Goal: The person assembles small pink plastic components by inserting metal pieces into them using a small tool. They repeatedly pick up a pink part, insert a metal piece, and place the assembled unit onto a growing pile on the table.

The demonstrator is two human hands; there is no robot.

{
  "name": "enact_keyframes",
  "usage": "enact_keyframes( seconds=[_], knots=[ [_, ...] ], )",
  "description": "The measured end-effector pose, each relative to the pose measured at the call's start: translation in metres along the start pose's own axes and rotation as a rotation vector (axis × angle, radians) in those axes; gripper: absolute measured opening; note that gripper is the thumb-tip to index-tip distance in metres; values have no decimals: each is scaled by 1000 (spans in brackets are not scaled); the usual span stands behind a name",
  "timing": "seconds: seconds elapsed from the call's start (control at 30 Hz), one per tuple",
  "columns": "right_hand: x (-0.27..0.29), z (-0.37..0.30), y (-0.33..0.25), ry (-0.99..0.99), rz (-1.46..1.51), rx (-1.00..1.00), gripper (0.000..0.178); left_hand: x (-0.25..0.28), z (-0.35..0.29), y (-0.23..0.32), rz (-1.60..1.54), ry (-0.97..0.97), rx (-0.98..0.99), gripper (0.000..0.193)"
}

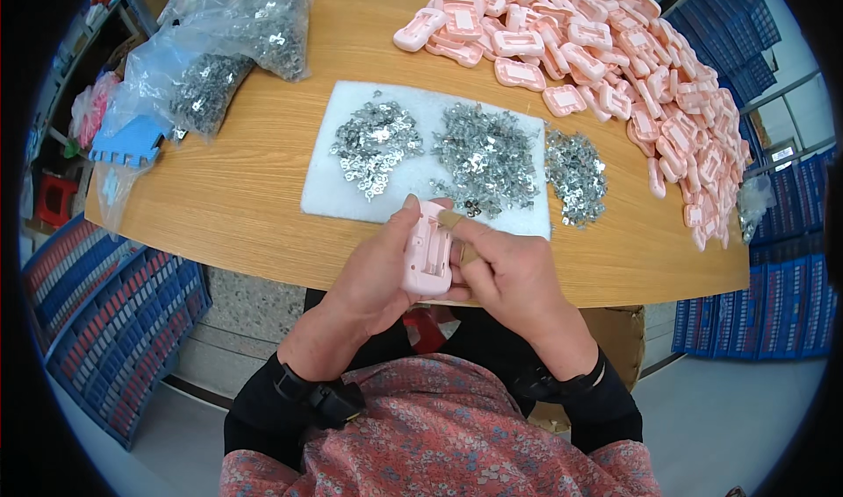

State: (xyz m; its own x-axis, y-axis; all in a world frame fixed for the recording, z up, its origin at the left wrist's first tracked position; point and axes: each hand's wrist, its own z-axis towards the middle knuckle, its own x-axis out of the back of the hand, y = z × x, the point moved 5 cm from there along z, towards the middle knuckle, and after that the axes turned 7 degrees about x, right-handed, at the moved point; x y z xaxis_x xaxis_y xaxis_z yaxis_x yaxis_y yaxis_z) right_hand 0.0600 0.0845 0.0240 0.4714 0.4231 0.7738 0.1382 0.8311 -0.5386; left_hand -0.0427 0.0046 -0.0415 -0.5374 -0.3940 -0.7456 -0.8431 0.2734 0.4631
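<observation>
My left hand (373, 273) and my right hand (509, 273) both hold one pink plastic case (428, 249) upright at the near edge of the wooden table (255, 190). The left thumb lies along the case's left side. My right forefinger, wrapped in tan tape, presses on its top right corner. Just beyond the case lies a white foam pad (351, 198) with two heaps of small shiny metal clips (376, 144). A third heap of clips (575, 176) sits on the wood to the right of the pad.
A large pile of pink plastic cases (615, 58) covers the table's far right. Clear plastic bags of metal clips (233, 45) and a blue toothed plastic piece (127, 146) lie at the far left. Blue crates (105, 321) stand on the floor on both sides.
</observation>
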Motion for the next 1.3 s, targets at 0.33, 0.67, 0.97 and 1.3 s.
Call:
enact_keyframes(
  seconds=[0.33, 0.67, 0.97, 1.3],
  knots=[
    [-11, -7, 35, -54, 1053, -634, 20, -9, -11, 6, 312, -117, -43, 53],
    [-16, -7, 39, -102, 1070, -720, 19, -4, -14, 23, 917, 150, -546, 42],
    [-19, -7, 39, -124, 914, -680, 22, -28, -24, 36, 1507, 229, -774, 37],
    [-9, -3, 25, 135, 825, -425, 23, 10, -10, 18, 24, -99, -13, 27]
  ],
)
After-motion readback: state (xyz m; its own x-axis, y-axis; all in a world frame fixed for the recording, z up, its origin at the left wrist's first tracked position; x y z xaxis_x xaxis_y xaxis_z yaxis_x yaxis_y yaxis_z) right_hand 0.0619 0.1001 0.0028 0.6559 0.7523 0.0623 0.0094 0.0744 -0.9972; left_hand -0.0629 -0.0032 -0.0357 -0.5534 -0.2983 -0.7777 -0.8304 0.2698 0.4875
